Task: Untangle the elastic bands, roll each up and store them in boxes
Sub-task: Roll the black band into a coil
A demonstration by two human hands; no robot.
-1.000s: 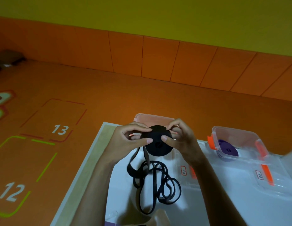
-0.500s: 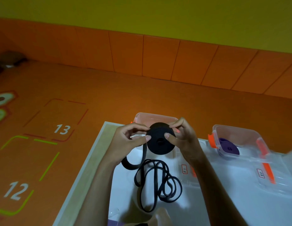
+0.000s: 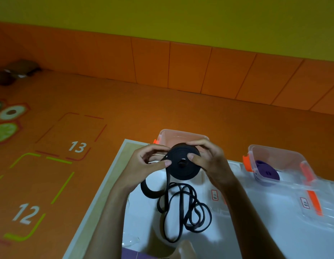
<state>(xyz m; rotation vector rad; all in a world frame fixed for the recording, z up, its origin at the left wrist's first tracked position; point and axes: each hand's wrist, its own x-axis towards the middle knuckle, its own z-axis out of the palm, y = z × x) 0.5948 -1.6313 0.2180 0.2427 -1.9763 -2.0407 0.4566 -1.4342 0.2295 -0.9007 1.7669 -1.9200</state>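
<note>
Over the white tabletop (image 3: pixel 274 243), raised between both hands: flat black disc of rolled elastic band (image 3: pixel 183 171). Left of the disc, left hand (image 3: pixel 143 165), thumb pressed to its face, fingers curled behind, pinching the rim. Below the disc, unrolled black tail (image 3: pixel 186 212) dropping into loose loops on the tabletop. Behind the disc, clear plastic box (image 3: pixel 181 136). Right of the disc, right hand (image 3: pixel 211 161), thumb on the face, fingers over the top edge, gripping it. Farther right of the disc, second clear plastic box with orange latches (image 3: pixel 278 156), purple rolled band (image 3: pixel 267 171) inside.
</note>
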